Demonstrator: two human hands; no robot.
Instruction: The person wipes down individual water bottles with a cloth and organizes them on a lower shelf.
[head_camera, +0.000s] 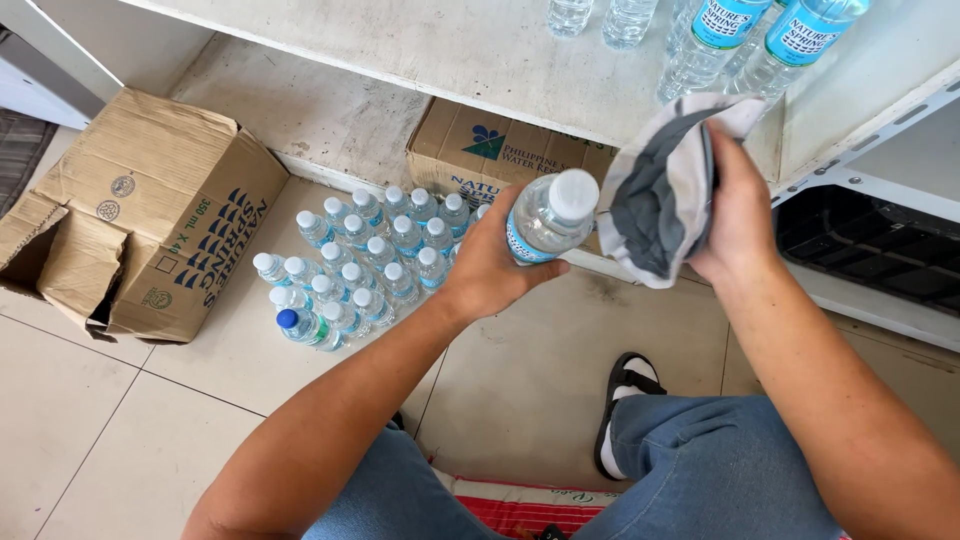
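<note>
In the head view, a small water bottle (548, 215) with a white cap and blue label is being gripped by the left hand (490, 268), the fingers being wrapped closed around its body, and it is being held tilted in the air above the tiled floor (520, 370), just below the edge of a white shelf (480, 50). A grey and white cloth (660, 190) is being clutched in the right hand (738, 215), the fingers being closed on its bunched folds, and the cloth is being held just beside the bottle's cap; whether the two are touching cannot be told. A cluster of capped bottles (360, 262) is being kept upright on the floor to the left, one blue-capped bottle (298, 325) standing at its near edge. An open cardboard box (150, 215) is lying on its side beside the cluster, and a second cardboard box (490, 150) is sitting under the shelf. More labelled bottles (740, 45) are being stored on the shelf. Blue jeans (700, 470) and a sandalled foot (622, 405) are being seen below.
</note>
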